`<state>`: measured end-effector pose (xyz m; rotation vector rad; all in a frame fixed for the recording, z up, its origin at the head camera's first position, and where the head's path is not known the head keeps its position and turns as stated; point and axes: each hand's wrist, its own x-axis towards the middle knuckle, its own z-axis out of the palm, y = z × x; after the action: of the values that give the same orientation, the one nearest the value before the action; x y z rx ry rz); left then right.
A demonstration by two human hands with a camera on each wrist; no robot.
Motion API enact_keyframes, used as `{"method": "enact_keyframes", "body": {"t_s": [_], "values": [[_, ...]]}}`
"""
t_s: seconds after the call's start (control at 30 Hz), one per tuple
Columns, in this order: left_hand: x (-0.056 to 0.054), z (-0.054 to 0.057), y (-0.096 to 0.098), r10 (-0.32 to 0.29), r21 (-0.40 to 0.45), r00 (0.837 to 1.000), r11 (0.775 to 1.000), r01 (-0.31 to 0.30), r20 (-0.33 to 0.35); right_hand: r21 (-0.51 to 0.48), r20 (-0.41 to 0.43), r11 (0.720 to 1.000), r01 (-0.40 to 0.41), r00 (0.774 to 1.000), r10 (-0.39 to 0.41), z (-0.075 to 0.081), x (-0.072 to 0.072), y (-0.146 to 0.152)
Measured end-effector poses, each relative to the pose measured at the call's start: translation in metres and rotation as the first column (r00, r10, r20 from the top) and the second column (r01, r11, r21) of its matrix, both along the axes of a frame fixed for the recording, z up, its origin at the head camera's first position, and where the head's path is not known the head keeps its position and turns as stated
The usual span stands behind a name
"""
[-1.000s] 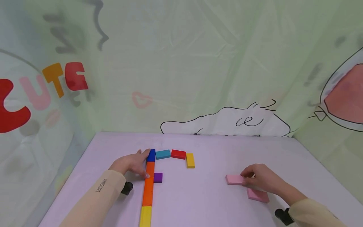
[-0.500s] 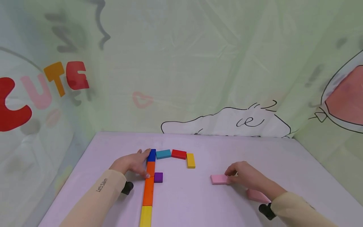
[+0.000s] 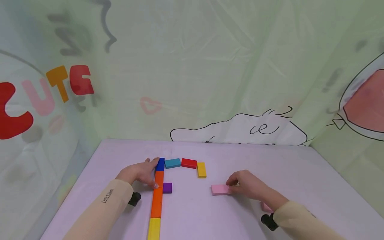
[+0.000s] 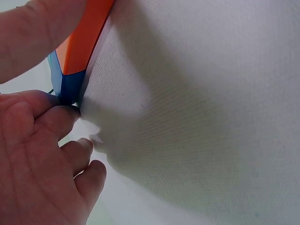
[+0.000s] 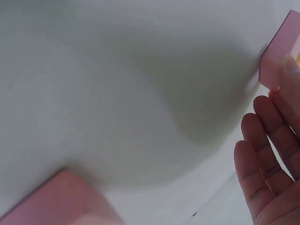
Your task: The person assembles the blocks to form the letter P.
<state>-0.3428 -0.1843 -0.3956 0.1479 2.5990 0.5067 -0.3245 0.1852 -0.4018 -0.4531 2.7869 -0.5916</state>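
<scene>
My left hand (image 3: 139, 171) rests along a straight row of blocks. Its fingertips touch the blue block (image 3: 160, 164) at the far end, and its thumb lies on the orange part of the row. Two orange blocks (image 3: 156, 202) and a yellow block (image 3: 154, 229) continue that row towards me. With thumb and forefinger my right hand (image 3: 249, 183) pinches one end of a pink block (image 3: 220, 189), low over the table or on it; I cannot tell which. Behind the right wrist a second pink block (image 3: 266, 207) is partly hidden; the right wrist view shows this second block (image 5: 61, 201) bottom left.
From the blue block a teal block (image 3: 172, 163), a red block (image 3: 189, 163) and a yellow block (image 3: 201, 170) run rightward, the last one turned towards me. A purple block (image 3: 167, 188) stands against the row's right side. Printed cloth walls (image 3: 210, 83) enclose the pale table (image 3: 300, 173).
My right hand has carried the pink block leftward over the table, its forearm now covering much of the second pink block. The left hand and the row have stayed put.
</scene>
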Motion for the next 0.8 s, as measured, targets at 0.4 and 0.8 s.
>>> {"method": "enact_keyframes", "body": {"t_s": [0.4,0.8], "values": [[0.000,0.000,0.000,0.000,-0.001,1.000,1.000,0.000,-0.004,-0.004,0.019,1.000,0.024,1.000,-0.024,-0.002,0.000,-0.030],[0.000,0.001,0.001,0.000,-0.010,1.000,1.000,0.000,-0.001,-0.058,0.013,0.998,0.023,1.000,-0.023,-0.006,0.000,-0.049]]}}
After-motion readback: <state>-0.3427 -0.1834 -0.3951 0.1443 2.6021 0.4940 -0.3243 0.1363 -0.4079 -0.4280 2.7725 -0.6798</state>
